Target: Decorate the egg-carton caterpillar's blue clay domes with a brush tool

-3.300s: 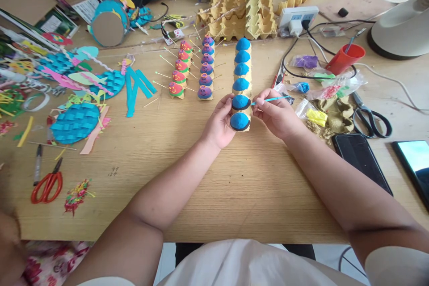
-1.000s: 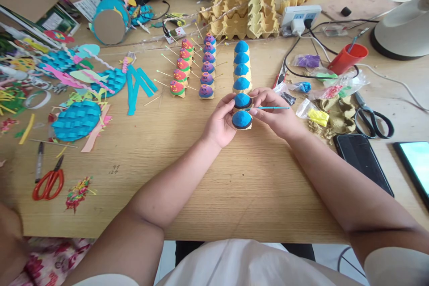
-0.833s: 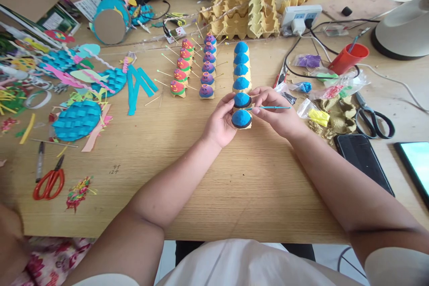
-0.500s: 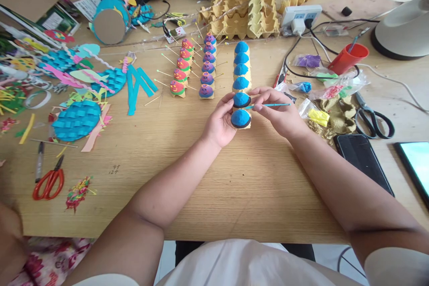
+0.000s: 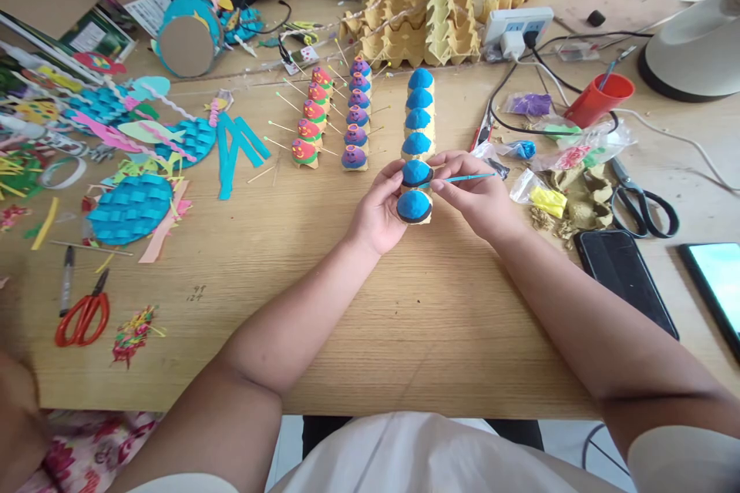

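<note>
A strip of egg carton (image 5: 418, 145) with several blue-topped cups runs away from me on the table. Dark bands edge the two cups nearest me. My left hand (image 5: 378, 212) is closed on the strip's left side, its thumb and fingers by the second cup from the near end. My right hand (image 5: 477, 192) pinches a thin blue stick-like tool (image 5: 469, 177), whose tip lies at the right side of that same cup. Its other fingers touch or nearly touch the strip. Left of it stand a purple-faced carton strip (image 5: 357, 117) and a red-and-green one (image 5: 311, 119), both with sticks poking out.
Egg trays (image 5: 405, 31) and a power strip (image 5: 520, 23) are at the back. On the right lie a red cup (image 5: 601, 100), black-handled scissors (image 5: 647, 208) and a phone (image 5: 627, 281). Blue woven paper discs (image 5: 132, 208) and red-handled scissors (image 5: 84, 318) lie left. Another person's arm shows lower left.
My right hand and the blue tool have shifted slightly left and tilted a little. The strip's far end leans slightly more to the right. My left hand keeps its hold.
</note>
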`<state>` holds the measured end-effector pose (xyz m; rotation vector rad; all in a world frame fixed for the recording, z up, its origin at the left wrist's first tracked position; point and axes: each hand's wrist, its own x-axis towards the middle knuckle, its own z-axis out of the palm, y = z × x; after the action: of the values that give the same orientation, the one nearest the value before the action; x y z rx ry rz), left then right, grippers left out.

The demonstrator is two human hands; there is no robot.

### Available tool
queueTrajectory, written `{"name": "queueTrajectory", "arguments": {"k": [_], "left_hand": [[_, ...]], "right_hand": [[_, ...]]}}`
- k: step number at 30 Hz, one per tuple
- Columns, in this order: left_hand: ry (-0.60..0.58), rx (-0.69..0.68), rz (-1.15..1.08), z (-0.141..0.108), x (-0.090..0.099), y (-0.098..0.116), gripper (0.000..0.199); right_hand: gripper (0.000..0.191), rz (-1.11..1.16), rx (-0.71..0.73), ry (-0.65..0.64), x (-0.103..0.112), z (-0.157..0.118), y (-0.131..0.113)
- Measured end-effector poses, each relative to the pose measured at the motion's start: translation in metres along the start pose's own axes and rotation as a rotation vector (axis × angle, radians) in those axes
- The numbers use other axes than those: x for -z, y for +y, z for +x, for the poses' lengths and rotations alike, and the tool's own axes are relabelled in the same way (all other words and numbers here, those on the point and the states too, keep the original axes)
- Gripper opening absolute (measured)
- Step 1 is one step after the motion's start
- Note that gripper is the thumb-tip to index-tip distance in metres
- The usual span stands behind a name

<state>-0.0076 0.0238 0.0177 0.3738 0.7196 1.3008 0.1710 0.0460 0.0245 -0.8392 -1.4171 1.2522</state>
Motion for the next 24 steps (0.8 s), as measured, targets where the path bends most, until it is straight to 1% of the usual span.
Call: {"name": "queueTrajectory", "arguments": {"k": [10, 18, 21, 24], "left_hand": [[0.001, 0.000, 0.008, -0.0010, -0.0026, 0.0001, 0.013], [-0.021, 0.006, -0.003, 0.0000, 0.0010, -0.0017, 0.018], [-0.033, 0.001, 0.004, 0.0000, 0.0013, -0.0017, 0.017], [-0.013, 0.010, 0.017, -0.0004, 0.0003, -0.0013, 0.017]], "right_hand": [[0.041, -0.006, 0.028, 0.004, -0.0050, -0.0015, 0.0004], [0.040, -0.029, 0.051, 0.032, -0.0072, -0.0021, 0.0036], [0.040, -0.037, 0.057, 0.036, -0.0070, -0.0020, 0.0049], [0.040, -0.044, 0.063, 0.041, -0.0071, -0.0020, 0.0058]]}}
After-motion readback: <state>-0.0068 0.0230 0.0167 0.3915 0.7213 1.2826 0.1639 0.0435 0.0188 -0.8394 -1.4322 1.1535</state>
